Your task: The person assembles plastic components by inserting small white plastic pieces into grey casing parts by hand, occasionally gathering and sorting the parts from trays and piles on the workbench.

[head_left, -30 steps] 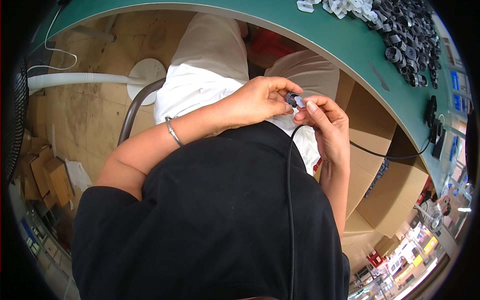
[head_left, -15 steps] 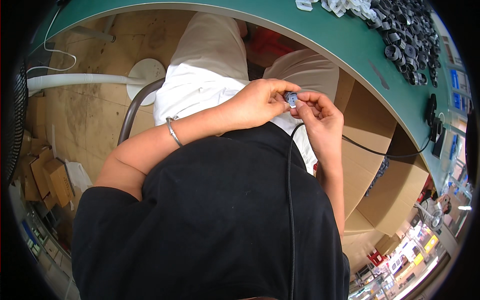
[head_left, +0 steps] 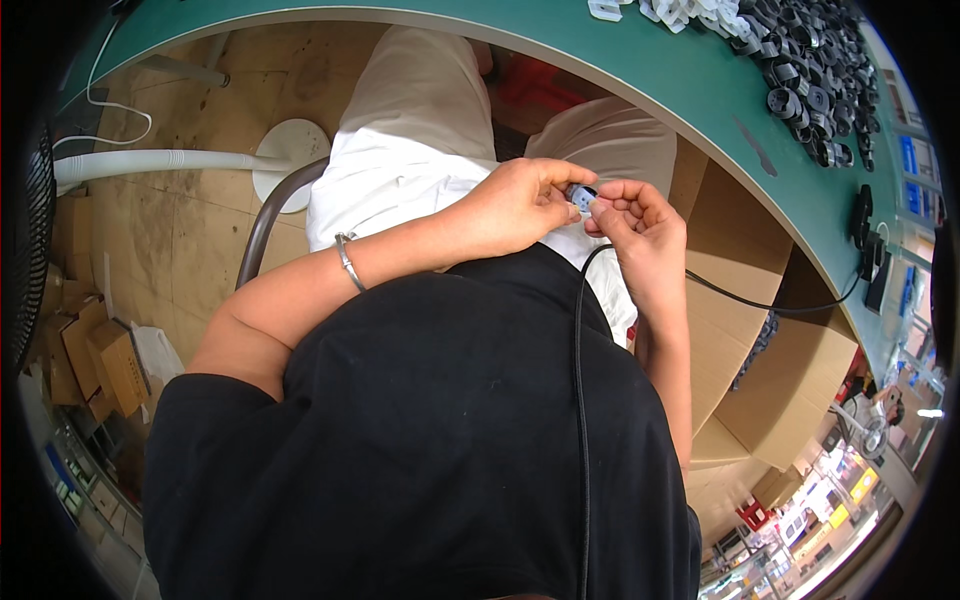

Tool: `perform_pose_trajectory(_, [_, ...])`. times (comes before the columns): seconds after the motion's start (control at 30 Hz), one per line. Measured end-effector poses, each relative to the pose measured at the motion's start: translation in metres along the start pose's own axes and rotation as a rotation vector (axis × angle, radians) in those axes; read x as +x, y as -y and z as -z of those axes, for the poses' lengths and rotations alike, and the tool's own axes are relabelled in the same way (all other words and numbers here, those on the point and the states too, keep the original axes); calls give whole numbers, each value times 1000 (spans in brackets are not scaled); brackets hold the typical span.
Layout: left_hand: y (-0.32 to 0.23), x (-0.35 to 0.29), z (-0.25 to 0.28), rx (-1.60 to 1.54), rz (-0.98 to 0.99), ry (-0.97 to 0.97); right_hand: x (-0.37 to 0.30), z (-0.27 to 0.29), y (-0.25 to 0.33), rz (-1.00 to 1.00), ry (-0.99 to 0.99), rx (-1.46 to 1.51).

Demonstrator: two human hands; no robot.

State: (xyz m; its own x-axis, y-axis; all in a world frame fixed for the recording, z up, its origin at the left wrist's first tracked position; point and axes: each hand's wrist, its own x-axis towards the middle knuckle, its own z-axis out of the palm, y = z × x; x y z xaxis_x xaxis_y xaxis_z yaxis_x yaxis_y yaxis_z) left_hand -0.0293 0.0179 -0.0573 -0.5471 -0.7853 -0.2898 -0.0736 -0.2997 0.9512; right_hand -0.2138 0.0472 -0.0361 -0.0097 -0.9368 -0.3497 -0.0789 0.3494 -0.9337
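Above my lap, both hands meet at a small grey, rounded plastic part [head_left: 582, 197]. My left hand [head_left: 515, 205], with a silver bangle on its wrist, pinches the part from the left between thumb and fingers. From the right, my right hand [head_left: 643, 225] presses thumb and fingertips against the same part. The fingers cover much of it, so its full shape is hidden. A pile of dark ring-like plastic parts [head_left: 815, 85] lies on the green table [head_left: 690, 95] at the far right, beside several white plastic pieces [head_left: 690, 14].
Open cardboard boxes [head_left: 735, 235] stand at my right below the table edge. A black cable [head_left: 580, 400] runs down my shirt and across to the right. A white stand base [head_left: 291, 160] and a fan grille [head_left: 38, 250] are at the left, above several small boxes [head_left: 115, 355].
The grey part has turned slightly between my fingers, showing a dark spot near its top. Both hands stay in nearly the same place.
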Motion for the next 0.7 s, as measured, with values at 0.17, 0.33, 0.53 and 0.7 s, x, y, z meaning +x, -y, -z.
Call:
perform_pose_trajectory(0.17, [4, 1, 1, 202, -141, 0, 7, 5, 7, -97, 66, -6])
perform_pose_trajectory(0.33, [6, 2, 4, 67, -11, -5, 10, -3, -4, -119, -17, -132])
perform_pose_trajectory(0.53, [-1, 4, 7, -283, 129, 17, 6, -14, -14, -28, -20, 22])
perform_pose_trajectory(0.7, [3, 1, 4, -212, 125, 5, 11, -4, -17, -132, 137, 148])
